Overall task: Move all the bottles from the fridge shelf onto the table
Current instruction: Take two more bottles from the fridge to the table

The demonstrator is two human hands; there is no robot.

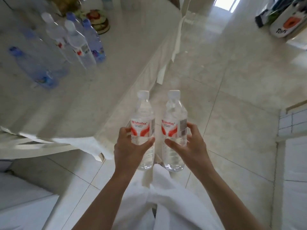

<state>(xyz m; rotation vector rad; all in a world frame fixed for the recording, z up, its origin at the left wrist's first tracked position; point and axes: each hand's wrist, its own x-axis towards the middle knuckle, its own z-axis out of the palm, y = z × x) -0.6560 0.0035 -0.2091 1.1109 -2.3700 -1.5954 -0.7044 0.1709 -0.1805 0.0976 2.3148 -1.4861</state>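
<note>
My left hand (128, 146) grips a clear water bottle (143, 120) with a white cap and a red-and-white label, held upright. In my right hand (193, 145) is a second, matching bottle (174, 120), also upright and almost touching the first. Both bottles hang over the tiled floor, just off the near right corner of the table (116, 67), which is draped in a white cloth. Several more water bottles (78, 42) with white or blue caps stand on the table at the upper left. The fridge shelf is out of view.
A plate of food (99, 22) sits on the table behind the standing bottles. The cloth's edge (93, 146) hangs down near my left hand. A white tub (284, 25) sits on a surface at the upper right. A tiled wall edge (290, 123) stands to the right.
</note>
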